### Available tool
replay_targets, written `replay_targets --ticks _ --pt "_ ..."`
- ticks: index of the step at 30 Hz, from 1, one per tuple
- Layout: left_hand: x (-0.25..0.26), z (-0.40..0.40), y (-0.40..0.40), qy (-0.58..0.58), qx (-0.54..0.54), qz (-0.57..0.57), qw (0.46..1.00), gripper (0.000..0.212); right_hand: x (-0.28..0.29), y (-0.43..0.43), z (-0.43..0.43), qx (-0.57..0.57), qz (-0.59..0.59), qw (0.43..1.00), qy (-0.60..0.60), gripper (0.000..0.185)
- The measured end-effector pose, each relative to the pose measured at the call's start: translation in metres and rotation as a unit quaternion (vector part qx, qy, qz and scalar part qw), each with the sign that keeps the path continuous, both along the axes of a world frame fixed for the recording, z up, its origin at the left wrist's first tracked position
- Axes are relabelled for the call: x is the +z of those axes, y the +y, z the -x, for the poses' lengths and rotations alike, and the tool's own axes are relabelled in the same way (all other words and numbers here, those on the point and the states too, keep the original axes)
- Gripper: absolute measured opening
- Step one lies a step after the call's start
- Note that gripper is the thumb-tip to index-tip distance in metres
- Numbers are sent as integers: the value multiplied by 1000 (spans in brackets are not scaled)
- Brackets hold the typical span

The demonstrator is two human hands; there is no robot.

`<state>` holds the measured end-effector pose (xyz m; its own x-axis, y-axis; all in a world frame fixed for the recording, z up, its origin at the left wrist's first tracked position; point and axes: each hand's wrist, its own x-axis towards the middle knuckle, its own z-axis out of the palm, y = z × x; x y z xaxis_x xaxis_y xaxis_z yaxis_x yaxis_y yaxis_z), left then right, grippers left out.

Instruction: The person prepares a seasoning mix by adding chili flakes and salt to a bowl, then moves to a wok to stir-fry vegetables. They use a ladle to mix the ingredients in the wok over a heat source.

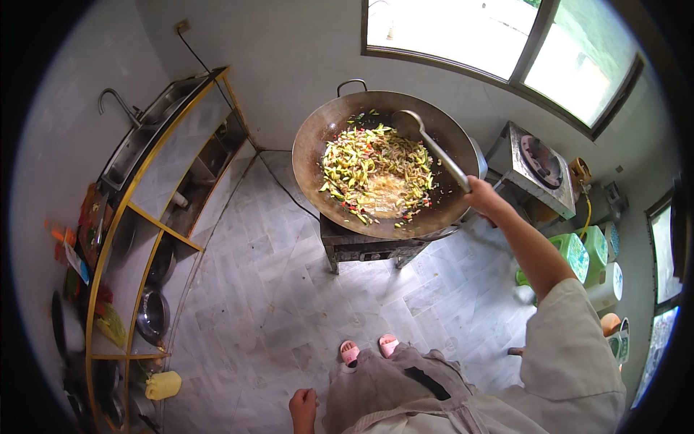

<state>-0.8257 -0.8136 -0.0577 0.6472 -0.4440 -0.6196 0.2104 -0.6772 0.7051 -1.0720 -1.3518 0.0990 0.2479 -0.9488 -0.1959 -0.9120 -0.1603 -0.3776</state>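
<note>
My right hand [483, 199] grips the handle of a long metal ladle [442, 154]. The ladle's bowl rests at the back right inside a large wok [312, 146]. Chopped green vegetable pieces, bits of meat and red pepper [355, 163] fill the middle of the wok. Pale bubbling liquid [386, 194] gathers at the near side of the food. Under the wok is a dark metal stove stand [363, 252]. Down by my apron, my left hand [303, 407] hangs with its fingers curled and holds nothing that I can see.
To the left runs a counter with a steel sink [127, 154], and metal basins [153, 314] sit on its shelves. A yellow jug [164, 385] stands on the tiled floor. On the right are a second burner [539, 163] and several green-and-white containers [572, 252]. A black cable [287, 190] leads towards the stove.
</note>
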Motion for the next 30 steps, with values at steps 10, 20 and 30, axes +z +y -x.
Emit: replay_targets --ticks 10,20,30 --pt "-40 -26 -12 15 -46 5 999 22 73 98 19 112 -41 993 -26 25" --pt "-7 -35 -22 15 24 -12 1000 19 -19 -14 -37 100 11 994 -37 22" --pt "-126 -31 -88 56 -204 12 977 22 92 75 53 256 16 934 251 41"
